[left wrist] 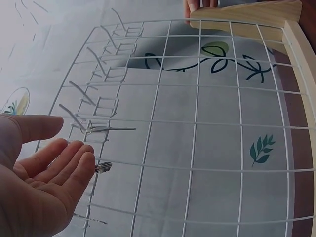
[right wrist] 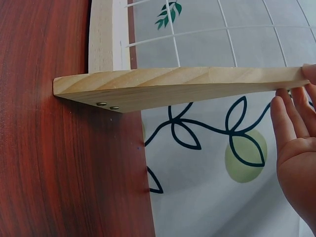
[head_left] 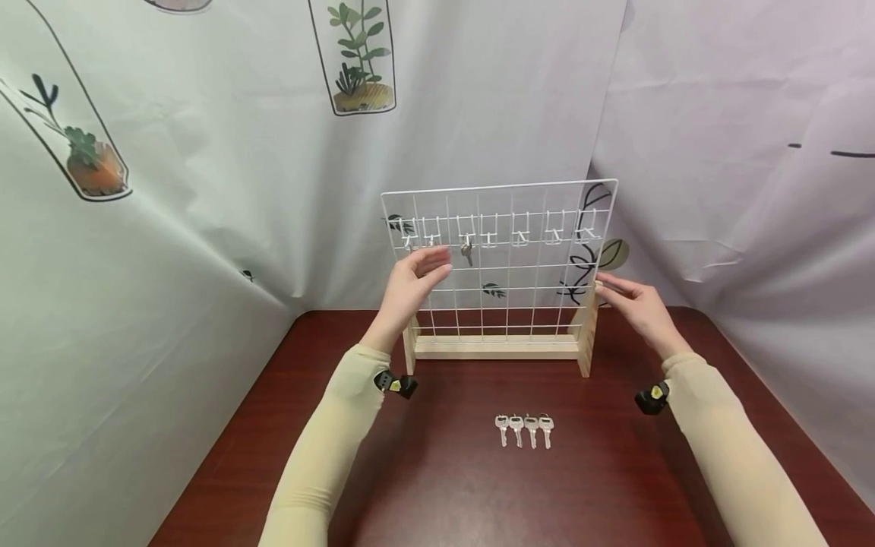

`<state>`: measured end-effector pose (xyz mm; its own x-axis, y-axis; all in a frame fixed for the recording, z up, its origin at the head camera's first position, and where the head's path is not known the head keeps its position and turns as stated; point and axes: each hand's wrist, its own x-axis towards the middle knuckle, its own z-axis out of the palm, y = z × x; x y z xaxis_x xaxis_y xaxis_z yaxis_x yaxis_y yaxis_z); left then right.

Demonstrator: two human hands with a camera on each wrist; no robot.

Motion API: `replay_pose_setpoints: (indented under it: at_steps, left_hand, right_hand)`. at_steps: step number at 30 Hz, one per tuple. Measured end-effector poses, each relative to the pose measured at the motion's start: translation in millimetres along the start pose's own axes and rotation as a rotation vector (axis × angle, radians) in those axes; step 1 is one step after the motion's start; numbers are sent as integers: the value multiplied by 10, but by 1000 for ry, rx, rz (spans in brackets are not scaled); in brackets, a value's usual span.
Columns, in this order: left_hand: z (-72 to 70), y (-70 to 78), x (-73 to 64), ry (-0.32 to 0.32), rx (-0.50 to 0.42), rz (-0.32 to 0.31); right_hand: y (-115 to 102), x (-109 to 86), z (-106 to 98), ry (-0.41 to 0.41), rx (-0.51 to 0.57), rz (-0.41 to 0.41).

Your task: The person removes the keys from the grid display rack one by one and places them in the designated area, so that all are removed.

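A white wire grid rack (head_left: 506, 298) with wooden legs stands on the table, a row of white hooks along its upper part. My left hand (head_left: 417, 281) is in front of the hooks at the left, thumb apart from the loosely bent fingers, holding nothing. Just right of it in the head view, a key (head_left: 467, 249) hangs from a hook. The left wrist view shows another key (left wrist: 102, 167) partly behind the fingertips and a third (left wrist: 91, 218) lower down. My right hand (head_left: 637, 308) pinches the top of the right wooden leg (right wrist: 187, 81) between thumb and fingers.
Several silver keys (head_left: 524, 431) lie in a row on the dark red table (head_left: 437, 486) in front of the rack. White printed cloth (head_left: 225, 152) hangs behind and at both sides.
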<state>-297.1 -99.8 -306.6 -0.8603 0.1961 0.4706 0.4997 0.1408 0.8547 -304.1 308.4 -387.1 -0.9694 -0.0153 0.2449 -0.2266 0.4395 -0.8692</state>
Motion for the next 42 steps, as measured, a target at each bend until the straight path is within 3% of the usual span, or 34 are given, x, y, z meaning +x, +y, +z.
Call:
replay_pose_setpoints:
  at_steps: [12, 20, 30, 42]
  left_hand:
    - [143, -2, 92, -27, 143, 15]
    - [235, -19, 150, 13, 197, 18]
    - [318, -27, 220, 70, 201, 18]
    - [370, -17, 233, 141, 158, 6]
  right_hand:
    - [-65, -29, 1, -9, -8, 4]
    - [-326, -153, 11, -9, 6, -14]
    - [-21, -30, 6, -3, -3, -18]
    - [-24, -36, 2, 2, 4, -6]
